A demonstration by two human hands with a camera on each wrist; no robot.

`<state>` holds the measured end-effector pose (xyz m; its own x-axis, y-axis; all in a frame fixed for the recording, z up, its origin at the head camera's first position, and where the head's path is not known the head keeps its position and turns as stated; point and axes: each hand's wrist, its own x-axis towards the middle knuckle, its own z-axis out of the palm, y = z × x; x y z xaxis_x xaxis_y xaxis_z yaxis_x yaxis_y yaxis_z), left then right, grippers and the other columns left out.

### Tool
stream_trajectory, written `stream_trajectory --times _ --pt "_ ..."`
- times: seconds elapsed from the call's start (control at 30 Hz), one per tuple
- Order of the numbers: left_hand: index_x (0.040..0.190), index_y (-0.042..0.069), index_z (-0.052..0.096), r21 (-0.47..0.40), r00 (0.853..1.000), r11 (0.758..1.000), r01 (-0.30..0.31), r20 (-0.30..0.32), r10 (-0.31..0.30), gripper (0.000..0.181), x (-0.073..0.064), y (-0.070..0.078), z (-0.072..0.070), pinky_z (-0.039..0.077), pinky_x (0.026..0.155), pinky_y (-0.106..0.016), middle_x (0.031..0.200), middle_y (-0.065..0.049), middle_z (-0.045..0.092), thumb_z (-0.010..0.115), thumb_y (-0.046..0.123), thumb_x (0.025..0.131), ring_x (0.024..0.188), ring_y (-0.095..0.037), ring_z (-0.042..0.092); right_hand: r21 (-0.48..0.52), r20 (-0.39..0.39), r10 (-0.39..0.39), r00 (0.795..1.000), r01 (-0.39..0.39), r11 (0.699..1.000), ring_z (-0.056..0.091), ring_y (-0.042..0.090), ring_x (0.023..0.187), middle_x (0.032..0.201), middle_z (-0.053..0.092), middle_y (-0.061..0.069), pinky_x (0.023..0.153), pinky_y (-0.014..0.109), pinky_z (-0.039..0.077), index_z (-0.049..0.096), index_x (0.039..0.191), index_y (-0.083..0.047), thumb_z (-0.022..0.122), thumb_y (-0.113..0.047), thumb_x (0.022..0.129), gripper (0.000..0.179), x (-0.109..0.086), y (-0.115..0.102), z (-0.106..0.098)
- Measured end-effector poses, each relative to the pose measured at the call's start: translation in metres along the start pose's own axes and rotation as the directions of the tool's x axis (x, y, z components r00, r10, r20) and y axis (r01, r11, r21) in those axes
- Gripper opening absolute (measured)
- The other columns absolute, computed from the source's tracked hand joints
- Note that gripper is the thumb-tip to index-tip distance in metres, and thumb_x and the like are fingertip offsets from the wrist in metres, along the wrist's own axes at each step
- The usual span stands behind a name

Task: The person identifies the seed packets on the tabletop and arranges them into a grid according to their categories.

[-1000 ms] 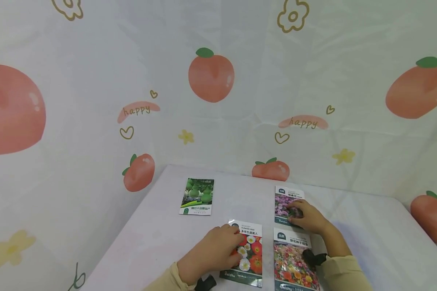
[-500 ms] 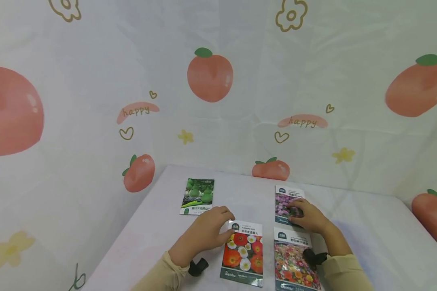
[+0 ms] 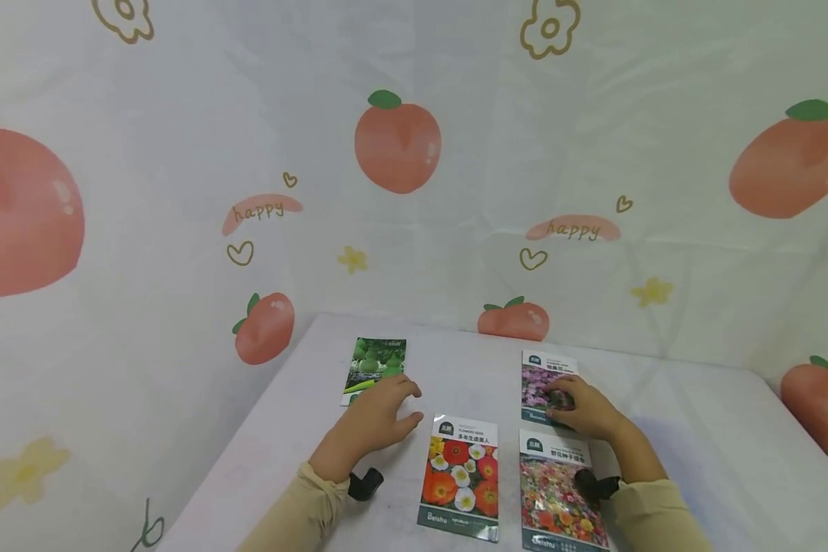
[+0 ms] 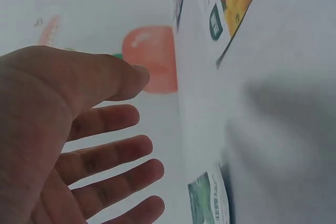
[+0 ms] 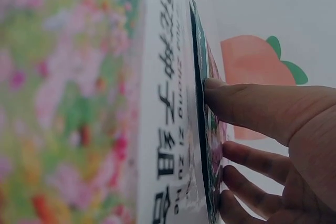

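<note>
My left hand [image 3: 372, 425] hovers between two seed packets, fingers spread and holding nothing. Just beyond it lies the green gourd seed packet [image 3: 379, 356], its lower right part hidden behind the fingers. To its right is the red and white poppy seed packet [image 3: 458, 479], apart from the hand. My right hand [image 3: 586, 410] rests on the purple flower seed packet [image 3: 538, 383]. In the right wrist view the thumb touches that packet [image 5: 201, 77] near its edge and the fingertips touch its face. Under my right wrist lies the mixed wildflower seed packet [image 3: 555, 487].
A white cloth-covered table [image 3: 469, 368] bears the packets. Behind it hangs a white curtain [image 3: 455, 253] printed with peaches, hearts and flowers. A black wrist camera [image 3: 366, 484] sits at the left cuff, another black camera [image 3: 593, 487] at the right cuff.
My left hand has let go of the poppy packet and moved left and away from me, towards the gourd packet. The right hand stays on the purple flower packet.
</note>
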<state>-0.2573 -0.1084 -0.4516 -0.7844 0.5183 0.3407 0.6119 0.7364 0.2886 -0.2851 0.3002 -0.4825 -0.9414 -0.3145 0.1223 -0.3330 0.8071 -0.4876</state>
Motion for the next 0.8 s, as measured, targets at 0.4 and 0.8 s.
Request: stream_trajectory --times 0.4,0.8 --pt "0.125 0.003 0.072 -0.119 0.976 0.970 0.213 0.082 -0.204 0.036 0.009 -0.035 -0.014 0.052 0.108 -0.053 0.129 -0.013 0.070 0.078 0.023 0.096 0.128 -0.034 0.065 0.010 -0.002 -0.008 1.000 0.008 1.000 0.065 0.045 0.114 0.138 0.058 0.029 0.092 0.061 0.055 0.071 0.125 -0.006 0.084 -0.022 0.092 0.039 0.000 0.001 0.002" --pt "0.133 -0.001 0.067 -0.346 0.926 0.861 0.372 0.075 -0.370 0.038 0.023 -0.062 -0.027 0.049 0.107 -0.060 0.140 -0.022 0.062 0.071 0.021 0.102 0.133 -0.046 0.056 0.010 -0.001 -0.011 1.000 0.011 1.000 0.066 0.043 0.113 0.137 0.058 0.030 0.092 0.060 0.055 0.071 0.126 -0.005 0.083 -0.022 0.093 0.039 0.001 -0.001 -0.001"
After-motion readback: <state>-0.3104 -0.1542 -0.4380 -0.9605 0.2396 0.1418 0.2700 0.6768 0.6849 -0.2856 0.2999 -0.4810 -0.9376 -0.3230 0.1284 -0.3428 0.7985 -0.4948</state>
